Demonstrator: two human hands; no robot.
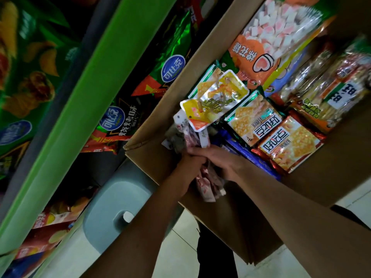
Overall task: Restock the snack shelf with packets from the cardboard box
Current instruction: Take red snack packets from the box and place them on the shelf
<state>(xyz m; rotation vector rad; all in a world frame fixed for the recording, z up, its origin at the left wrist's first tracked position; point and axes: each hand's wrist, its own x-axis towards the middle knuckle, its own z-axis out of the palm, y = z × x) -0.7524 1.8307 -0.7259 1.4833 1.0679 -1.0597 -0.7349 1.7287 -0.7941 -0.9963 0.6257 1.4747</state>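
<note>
Clearly mid-pick: both hands down in the near-left corner of the open cardboard box [152, 109], gathering a bunch of small pink-and-white packets [208, 183]. Left hand [188, 167] clenched round the bunch from the shelf side, fingers curled over the wrappers; right hand [214, 157] laid over the top with fingers bent onto the same bunch, exact fingertip contact hidden by the wrappers. More small packets sticking up just beyond the knuckles, blurred, print unreadable. Yellow clear-window pouch [214, 99] lying loose on top of the stock, just beyond the hands. Orange cracker packets [289, 145] stacked flat to the right, blue packets [251, 157] under them, marshmallow bag [281, 33] at the far end, clear-wrapped rice cracker packs [329, 85] at the far right. Snack shelf with green edge strip [96, 97] just left of the box, chip bags [172, 63] behind the strip. Grey plastic stool [112, 199] seemingly under the box corner. Next, probably: lift the bunch clear of the box wall without snagging the pouch, swing left to the shelf, find the matching row. Risk: loose packets slipping from the bunch.
</note>
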